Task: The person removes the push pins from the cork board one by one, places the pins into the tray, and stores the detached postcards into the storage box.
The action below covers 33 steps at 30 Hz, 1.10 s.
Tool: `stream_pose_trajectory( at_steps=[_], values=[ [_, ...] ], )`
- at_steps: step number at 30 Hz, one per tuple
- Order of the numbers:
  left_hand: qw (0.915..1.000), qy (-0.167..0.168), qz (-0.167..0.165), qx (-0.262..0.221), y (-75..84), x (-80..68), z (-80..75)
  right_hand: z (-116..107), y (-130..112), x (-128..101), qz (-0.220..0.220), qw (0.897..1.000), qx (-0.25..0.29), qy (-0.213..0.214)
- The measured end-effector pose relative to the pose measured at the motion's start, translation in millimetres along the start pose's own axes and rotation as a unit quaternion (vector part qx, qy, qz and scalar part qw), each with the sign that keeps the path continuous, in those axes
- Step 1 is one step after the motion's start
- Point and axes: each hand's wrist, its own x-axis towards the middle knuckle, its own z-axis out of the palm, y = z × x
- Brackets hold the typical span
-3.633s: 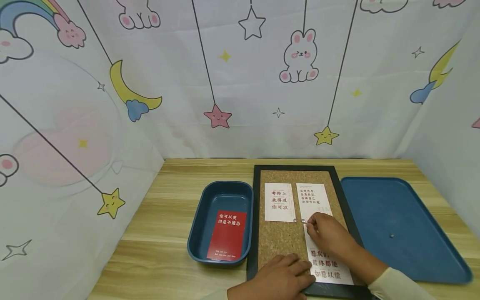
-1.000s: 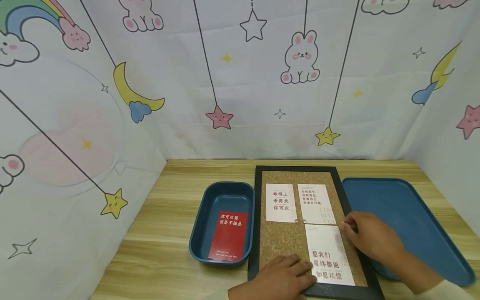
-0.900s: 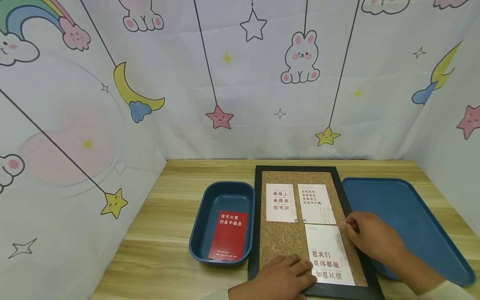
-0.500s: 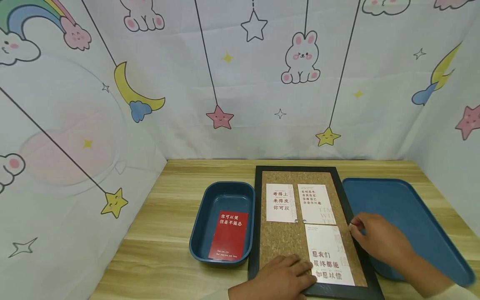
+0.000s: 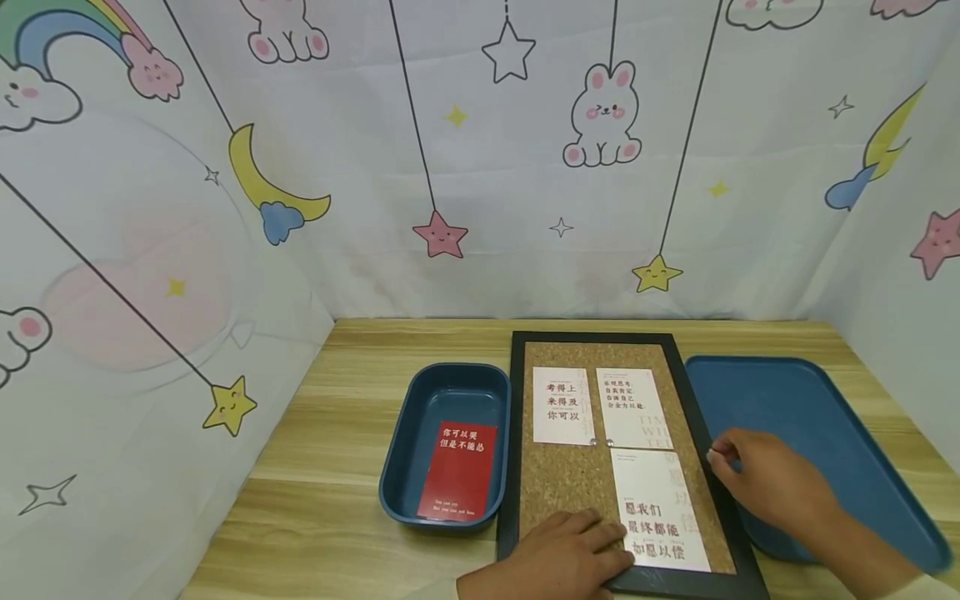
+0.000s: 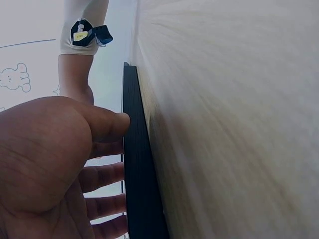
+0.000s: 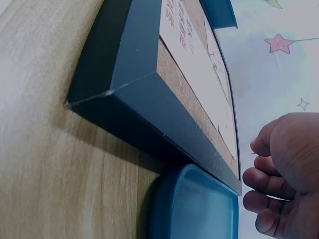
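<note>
A black-framed corkboard (image 5: 562,479) lies on the table, bearing three white cards with red lettering: an upper left card (image 5: 555,382), an upper right card (image 5: 626,421) and a lower right card (image 5: 647,475). Two clear-headed pins (image 5: 610,443) sit side by side at the inner bottom corners of the upper cards. My left hand (image 5: 566,552) rests flat on the board's lower part, fingertips at the lower card's left edge. Over the board's right frame edge, my right hand (image 5: 776,483) pinches a small pin (image 7: 253,153) between thumb and forefinger; its head is mostly hidden.
Left of the board stands a deep blue bin (image 5: 395,454) with a red card (image 5: 457,475) in it. A flat blue tray (image 5: 810,417) lies close along the board's right side. A printed white curtain (image 5: 510,283) hangs behind the wooden table (image 5: 315,483).
My right hand has moved from the pins at the board's middle, past the lower card's top right corner, to the right frame edge. My left hand has stayed in place.
</note>
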Motion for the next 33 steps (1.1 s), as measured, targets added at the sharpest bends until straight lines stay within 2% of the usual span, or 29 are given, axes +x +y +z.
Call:
stream_pose_trajectory(
  at_steps=[33],
  values=[
    [1.0,0.006,-0.001,0.003,0.8,-1.0,0.2,-5,23,-4,0.026,1.0,-0.001,-0.012]
  ],
)
